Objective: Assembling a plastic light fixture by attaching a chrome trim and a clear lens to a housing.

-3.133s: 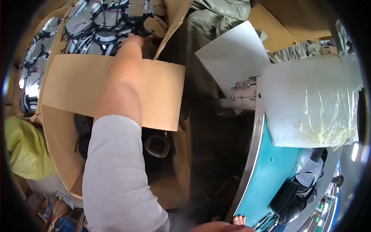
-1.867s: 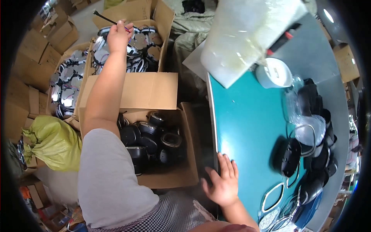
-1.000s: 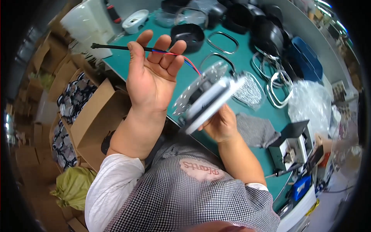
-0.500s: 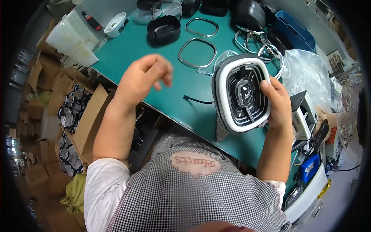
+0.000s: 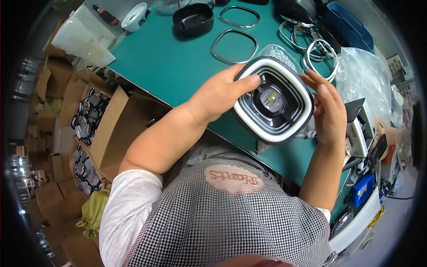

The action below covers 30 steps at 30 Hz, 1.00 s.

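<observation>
A rounded-square black housing (image 5: 291,99) with a white rim and a ribbed, stepped inside faces up over the near part of the table. Small light and yellow-green marks show on its round centre. My left hand (image 5: 222,91) grips its left side, thumb over the white rim and the other fingers hidden behind. At the right edge, my right hand (image 5: 328,107) has its fingers loosely bent and apart, close beside the housing; whether they touch it is hard to tell. A grey cloth-like piece (image 5: 307,131) shows partly under the housing.
Two thin rounded-square metal rings (image 5: 234,60) and a black shell (image 5: 193,21) lie farther back on the green table (image 5: 151,58). Looped silver rings (image 5: 321,60), a clear plastic bag (image 5: 364,84) and a blue bin (image 5: 349,27) stand right. Cardboard boxes (image 5: 118,129) hold parts at left.
My left hand has come right and taken hold of the housing's left side. The right hand has loosened from the rim. The housing has turned and tilted, its inside facing up more.
</observation>
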Each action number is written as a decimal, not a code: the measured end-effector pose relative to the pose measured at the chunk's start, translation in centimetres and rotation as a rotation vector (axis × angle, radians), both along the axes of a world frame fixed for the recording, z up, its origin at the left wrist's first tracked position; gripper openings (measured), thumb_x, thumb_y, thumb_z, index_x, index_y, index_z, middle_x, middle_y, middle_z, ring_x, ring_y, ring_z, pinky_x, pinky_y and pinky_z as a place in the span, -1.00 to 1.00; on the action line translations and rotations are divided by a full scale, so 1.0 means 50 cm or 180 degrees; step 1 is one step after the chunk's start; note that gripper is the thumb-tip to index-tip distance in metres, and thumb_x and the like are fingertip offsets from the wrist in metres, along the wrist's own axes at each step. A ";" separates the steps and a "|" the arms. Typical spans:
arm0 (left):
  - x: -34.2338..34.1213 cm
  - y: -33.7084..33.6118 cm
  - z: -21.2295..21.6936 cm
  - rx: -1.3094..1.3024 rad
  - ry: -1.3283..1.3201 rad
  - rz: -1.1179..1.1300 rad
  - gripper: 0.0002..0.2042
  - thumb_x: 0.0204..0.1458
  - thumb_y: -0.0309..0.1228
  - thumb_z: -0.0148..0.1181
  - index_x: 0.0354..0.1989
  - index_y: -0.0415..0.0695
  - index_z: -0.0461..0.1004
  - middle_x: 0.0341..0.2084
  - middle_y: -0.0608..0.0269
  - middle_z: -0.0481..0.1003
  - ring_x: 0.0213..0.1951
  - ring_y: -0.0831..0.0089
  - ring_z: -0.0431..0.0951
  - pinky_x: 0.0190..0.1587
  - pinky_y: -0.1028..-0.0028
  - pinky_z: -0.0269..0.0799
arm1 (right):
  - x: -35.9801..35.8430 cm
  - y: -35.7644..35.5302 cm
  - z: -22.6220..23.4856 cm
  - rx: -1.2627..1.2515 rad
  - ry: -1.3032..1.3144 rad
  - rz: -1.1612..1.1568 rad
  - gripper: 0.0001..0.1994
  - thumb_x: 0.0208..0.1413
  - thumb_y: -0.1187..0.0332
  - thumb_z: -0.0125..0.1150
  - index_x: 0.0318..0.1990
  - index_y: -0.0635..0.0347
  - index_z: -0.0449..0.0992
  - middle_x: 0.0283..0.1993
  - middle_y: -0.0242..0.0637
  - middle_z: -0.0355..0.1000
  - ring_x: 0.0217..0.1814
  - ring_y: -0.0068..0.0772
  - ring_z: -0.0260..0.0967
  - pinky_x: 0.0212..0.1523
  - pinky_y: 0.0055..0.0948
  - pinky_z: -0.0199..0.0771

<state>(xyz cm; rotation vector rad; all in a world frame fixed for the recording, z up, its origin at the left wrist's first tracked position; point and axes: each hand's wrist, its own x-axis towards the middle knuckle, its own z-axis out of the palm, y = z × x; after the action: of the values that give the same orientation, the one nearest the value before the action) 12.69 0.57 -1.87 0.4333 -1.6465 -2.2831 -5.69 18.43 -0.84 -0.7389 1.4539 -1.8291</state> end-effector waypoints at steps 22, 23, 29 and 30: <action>-0.013 -0.022 -0.105 0.3471 0.2527 -0.1392 -0.43 0.29 -0.06 -0.14 0.29 -0.29 0.19 0.09 -0.23 0.41 0.03 -0.16 0.53 0.00 0.04 0.56 | 0.156 -0.050 -0.070 -0.0199 0.1952 0.0243 -0.30 0.04 0.21 0.41 0.32 0.24 0.29 0.14 -0.14 0.45 0.17 -0.34 0.41 0.14 -0.40 0.36; -0.009 -0.028 -0.108 0.3431 0.2548 -0.1544 -0.41 0.29 -0.06 -0.12 0.34 -0.24 0.13 0.11 -0.23 0.39 0.06 -0.14 0.51 0.04 0.05 0.53 | 0.159 -0.049 -0.073 0.0078 0.1430 0.0489 -0.47 0.09 0.28 0.35 0.20 0.25 0.40 -0.04 -0.21 0.50 -0.02 -0.42 0.44 -0.03 -0.46 0.39; -0.004 -0.077 -0.117 0.3420 0.2650 -0.1616 -0.38 0.31 -0.11 -0.12 0.45 -0.13 -0.06 0.20 -0.16 0.34 0.17 -0.06 0.44 0.14 0.10 0.39 | 0.124 -0.017 -0.069 0.0244 0.1229 0.0142 -0.82 0.16 0.39 0.26 -0.15 0.28 0.60 -0.42 -0.35 0.48 -0.41 -0.58 0.35 -0.34 -0.55 0.37; 0.001 -0.087 -0.114 0.3187 0.2644 -0.1521 -0.38 0.31 -0.11 -0.13 0.46 -0.11 -0.08 0.19 -0.16 0.35 0.16 -0.05 0.44 0.14 0.11 0.39 | 0.117 -0.008 -0.066 0.0343 0.1234 0.0215 -0.83 0.16 0.39 0.26 -0.15 0.27 0.60 -0.42 -0.33 0.49 -0.40 -0.55 0.38 -0.34 -0.53 0.38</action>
<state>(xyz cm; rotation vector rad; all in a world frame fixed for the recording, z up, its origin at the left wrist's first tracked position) 12.73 -3.79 -7.58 -0.7335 -0.1526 -2.8705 0.16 18.01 -4.15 -1.1186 1.7308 -1.6009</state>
